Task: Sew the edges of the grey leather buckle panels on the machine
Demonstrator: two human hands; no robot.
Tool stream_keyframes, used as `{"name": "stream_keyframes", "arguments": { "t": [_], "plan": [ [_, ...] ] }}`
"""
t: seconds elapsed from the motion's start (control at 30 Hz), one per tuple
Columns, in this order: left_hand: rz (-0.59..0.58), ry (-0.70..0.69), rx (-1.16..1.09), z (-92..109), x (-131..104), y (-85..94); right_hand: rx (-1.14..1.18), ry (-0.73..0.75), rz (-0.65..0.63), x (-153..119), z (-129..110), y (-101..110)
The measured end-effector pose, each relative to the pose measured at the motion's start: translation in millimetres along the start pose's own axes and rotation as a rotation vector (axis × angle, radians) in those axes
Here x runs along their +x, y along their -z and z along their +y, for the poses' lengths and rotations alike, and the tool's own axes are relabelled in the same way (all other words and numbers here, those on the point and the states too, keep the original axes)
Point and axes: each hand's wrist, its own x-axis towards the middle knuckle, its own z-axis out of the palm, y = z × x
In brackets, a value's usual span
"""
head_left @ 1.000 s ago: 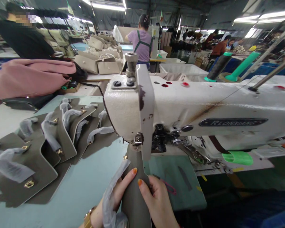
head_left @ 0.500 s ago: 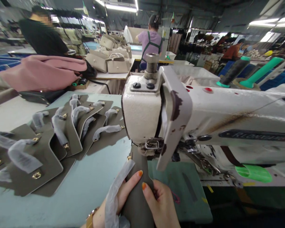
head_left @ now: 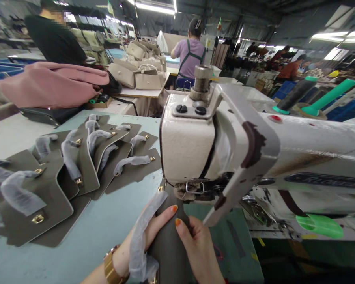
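Observation:
A grey-brown leather bag panel [head_left: 173, 246] lies with its far end under the sewing machine's head [head_left: 186, 146]. Its handle, wrapped in translucent white film [head_left: 137, 240], has gold-coloured fittings and arches over my left hand [head_left: 156, 227]. The left thumb lies on the panel's upper face; the other fingers are hidden beneath or behind it. My right hand [head_left: 199, 250] grips the right edge, thumb on top and fingers curled at the side. Both thumbs nearly meet just in front of the machine's head, where the needle area is hidden from view.
Several similar panels with wrapped handles [head_left: 85, 157] overlap on the pale blue-green table [head_left: 112, 228] at the left. Behind them are pink material [head_left: 59, 85] and beige bags [head_left: 148, 79]. A metal bracket [head_left: 254, 146] juts from the machine. Other people work farther back.
My viewpoint has shifted, so the machine's head looks larger and farther right, and the panel pile sits slightly farther left. Both hands keep their hold on the panel, with more of the left wrist showing.

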Motion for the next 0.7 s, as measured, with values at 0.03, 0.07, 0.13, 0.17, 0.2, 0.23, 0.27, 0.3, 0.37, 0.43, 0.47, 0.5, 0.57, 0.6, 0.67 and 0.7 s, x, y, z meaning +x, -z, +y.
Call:
{"name": "stream_keyframes", "arguments": {
  "t": [0.03, 0.07, 0.13, 0.17, 0.2, 0.23, 0.27, 0.3, 0.37, 0.43, 0.47, 0.5, 0.57, 0.6, 0.67, 0.7],
  "plan": [
    [0.006, -0.009, 0.001, -1.5, 2.0, 0.4, 0.012, -0.006, -0.002, 1.4, -0.9, 0.1],
    [0.014, -0.023, 0.004, -2.6, 4.0, 0.8, 0.018, -0.008, -0.002, 2.7, -2.1, 0.2],
    [0.033, -0.058, 0.013, -3.6, 7.8, 1.8, 0.015, -0.002, 0.002, 5.6, -5.4, 0.6],
    [0.042, -0.078, 0.020, -3.6, 9.7, 2.3, 0.010, -0.002, -0.002, 7.2, -7.2, 1.0],
    [0.049, -0.097, 0.028, -3.4, 11.6, 3.0, 0.008, -0.004, -0.008, 8.9, -9.0, 1.4],
    [0.054, -0.117, 0.036, -2.8, 13.5, 3.7, 0.009, -0.007, -0.015, 10.8, -10.3, 1.8],
    [0.059, -0.135, 0.045, -1.8, 15.5, 4.5, 0.017, -0.009, -0.024, 12.9, -11.2, 2.2],
    [0.061, -0.153, 0.052, -0.1, 17.3, 5.2, 0.030, -0.006, -0.034, 15.0, -11.4, 2.5],
    [0.054, -0.189, 0.058, 5.7, 20.6, 6.6, 0.053, 0.020, -0.032, 19.5, -10.4, 2.7],
    [0.029, -0.233, 0.063, 15.2, 23.0, 7.9, 0.058, 0.056, -0.011, 23.5, -8.3, 2.1],
    [0.017, -0.260, 0.075, 20.9, 24.0, 8.6, 0.056, 0.073, 0.001, 25.3, -7.3, 1.5],
    [0.007, -0.290, 0.098, 26.9, 24.8, 9.4, 0.051, 0.086, 0.017, 26.9, -6.7, 0.8],
    [-0.007, -0.362, 0.174, 37.8, 26.5, 11.2, 0.050, 0.091, 0.045, 29.5, -6.4, -0.5],
    [-0.019, -0.406, 0.222, 42.1, 27.7, 12.3, 0.052, 0.085, 0.061, 30.6, -6.7, -1.1],
    [-0.055, -0.495, 0.319, 47.5, 30.4, 14.4, 0.052, 0.065, 0.088, 32.4, -7.7, -1.8],
    [-0.080, -0.534, 0.364, 48.6, 31.9, 15.4, 0.051, 0.058, 0.095, 33.2, -8.0, -1.9]
  ]
}}
